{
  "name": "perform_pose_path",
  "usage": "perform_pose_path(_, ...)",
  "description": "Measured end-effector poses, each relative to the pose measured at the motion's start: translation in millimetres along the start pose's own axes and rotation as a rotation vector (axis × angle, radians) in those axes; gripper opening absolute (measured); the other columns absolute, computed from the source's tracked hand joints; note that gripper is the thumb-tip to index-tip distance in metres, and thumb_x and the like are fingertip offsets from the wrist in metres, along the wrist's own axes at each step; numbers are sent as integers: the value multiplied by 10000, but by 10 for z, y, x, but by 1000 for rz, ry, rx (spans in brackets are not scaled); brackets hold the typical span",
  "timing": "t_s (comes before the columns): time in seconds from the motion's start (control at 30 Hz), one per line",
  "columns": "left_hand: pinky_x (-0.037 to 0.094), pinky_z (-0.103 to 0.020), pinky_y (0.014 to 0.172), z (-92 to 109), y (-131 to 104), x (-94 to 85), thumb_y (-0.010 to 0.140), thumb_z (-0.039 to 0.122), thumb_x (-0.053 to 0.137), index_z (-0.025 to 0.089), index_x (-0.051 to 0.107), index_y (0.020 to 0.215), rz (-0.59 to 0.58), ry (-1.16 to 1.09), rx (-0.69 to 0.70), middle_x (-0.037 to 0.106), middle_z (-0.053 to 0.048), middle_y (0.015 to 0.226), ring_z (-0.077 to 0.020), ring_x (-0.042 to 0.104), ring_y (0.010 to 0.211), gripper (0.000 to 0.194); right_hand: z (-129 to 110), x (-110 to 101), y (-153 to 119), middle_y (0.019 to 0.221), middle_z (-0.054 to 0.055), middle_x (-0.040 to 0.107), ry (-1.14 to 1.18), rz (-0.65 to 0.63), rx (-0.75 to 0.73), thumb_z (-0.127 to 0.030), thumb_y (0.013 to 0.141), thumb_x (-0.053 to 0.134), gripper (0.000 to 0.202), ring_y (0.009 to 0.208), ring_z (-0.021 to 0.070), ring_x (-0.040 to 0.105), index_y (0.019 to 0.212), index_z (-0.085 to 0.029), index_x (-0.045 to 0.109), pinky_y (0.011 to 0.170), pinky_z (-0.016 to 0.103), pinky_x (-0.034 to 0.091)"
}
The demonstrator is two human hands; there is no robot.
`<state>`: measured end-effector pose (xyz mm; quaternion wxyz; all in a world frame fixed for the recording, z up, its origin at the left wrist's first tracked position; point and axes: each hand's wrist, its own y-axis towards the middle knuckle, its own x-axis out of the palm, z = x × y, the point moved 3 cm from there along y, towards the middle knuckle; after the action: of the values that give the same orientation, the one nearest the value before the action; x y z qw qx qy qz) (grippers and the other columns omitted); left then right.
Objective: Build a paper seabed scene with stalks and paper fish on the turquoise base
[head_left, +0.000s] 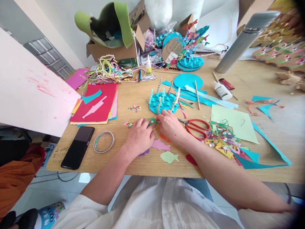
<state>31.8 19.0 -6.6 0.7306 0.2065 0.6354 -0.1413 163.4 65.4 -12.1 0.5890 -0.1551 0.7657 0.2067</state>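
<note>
My left hand (141,136) rests on the wooden table with its fingers curved, at the left end of a small green paper piece (152,121). Close beside it, my right hand (170,124) is bent over the right end of that piece, its fingers together; what they pinch is hidden. Just beyond the hands stands a blue disc (154,103) with curly pipe cleaners upright on it. Nearer me lie a pink paper fish (161,145), a light green paper fish (169,157), a purple piece (144,153) and a red piece (191,159). Red-handled scissors (197,128) lie right of my right hand.
At left are a phone (77,148), a tape roll (104,142) and stacked coloured paper (95,108). Paper scraps (220,135), a glue bottle (222,91) and a tall grey flask (243,44) are at right. Boxes and craft supplies line the back.
</note>
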Motion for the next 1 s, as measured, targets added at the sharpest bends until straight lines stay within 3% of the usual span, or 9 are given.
perform_pose_path(1.0, 392, -471, 1062, 11, -22, 41, 976, 330, 414, 211, 577, 1286, 1, 49, 3, 543, -126, 1285, -296, 427, 1273, 369, 36, 22, 1, 928, 138, 608, 86, 31, 29, -110, 880, 416, 252, 897, 256, 514, 918, -115, 665, 836, 347, 387)
